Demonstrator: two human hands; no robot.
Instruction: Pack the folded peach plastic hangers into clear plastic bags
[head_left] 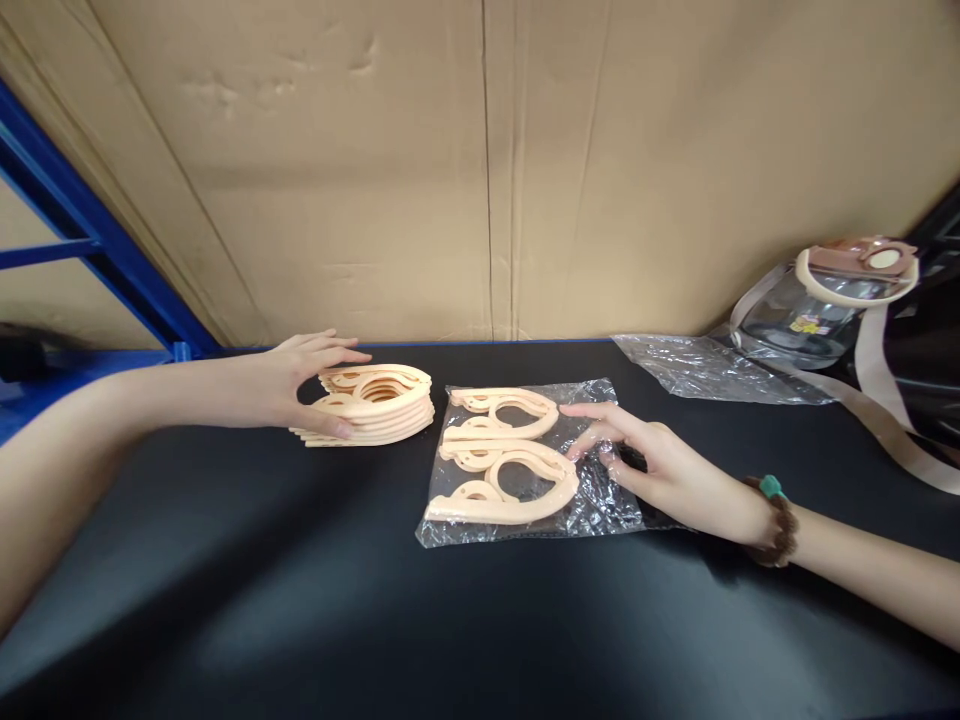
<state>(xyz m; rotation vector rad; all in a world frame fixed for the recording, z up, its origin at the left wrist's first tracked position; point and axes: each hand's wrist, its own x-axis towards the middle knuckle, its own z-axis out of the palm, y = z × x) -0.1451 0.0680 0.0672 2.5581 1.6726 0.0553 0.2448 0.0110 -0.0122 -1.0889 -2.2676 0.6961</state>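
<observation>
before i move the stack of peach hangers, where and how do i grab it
Probably across the front and back edges of the stack, from the left, where the left hand spreads open; the flat layers look longest side to side.

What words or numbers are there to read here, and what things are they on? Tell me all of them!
Yellow sticker on the clear bottle: it has marks that may be letters, but they are too small and blurred to read.
Nothing else shows any writing that I can make out: not the clear bag, the stack of peach-coloured pieces or the brown cardboard.
</observation>
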